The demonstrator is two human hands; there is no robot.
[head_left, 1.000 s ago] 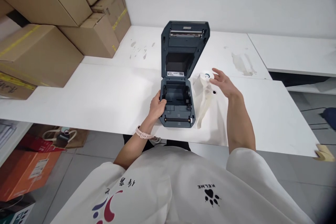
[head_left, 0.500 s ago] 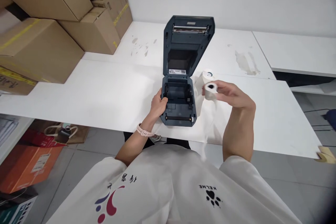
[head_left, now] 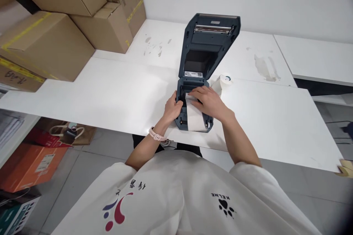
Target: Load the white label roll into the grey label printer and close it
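A dark blue label printer (head_left: pixel 190 42) sits on the white table with its lid raised. My left hand (head_left: pixel 172 109) grips the left side of its base, thumb over the inner edge. Inside the open bay, my right hand (head_left: pixel 210 103) has its fingers on a white paper roll, which they partly cover. From this roll a paper strip (head_left: pixel 195 118) runs down over the front edge of the printer. A second white roll (head_left: pixel 223 83) lies on the table just right of the printer, behind my right hand.
Cardboard boxes (head_left: pixel 55 44) are stacked at the table's (head_left: pixel 132 95) back left. A white wall (head_left: pixel 248 0) stands behind. Below on the left are an orange box (head_left: pixel 33 165) and a bag (head_left: pixel 70 134). A yellowish tape piece (head_left: pixel 346 168) hangs at the right table corner.
My right hand has brought the white paper roll left from beside the printer into its open bay. The paper strip now lies across the printer's front. My left hand keeps its grip.
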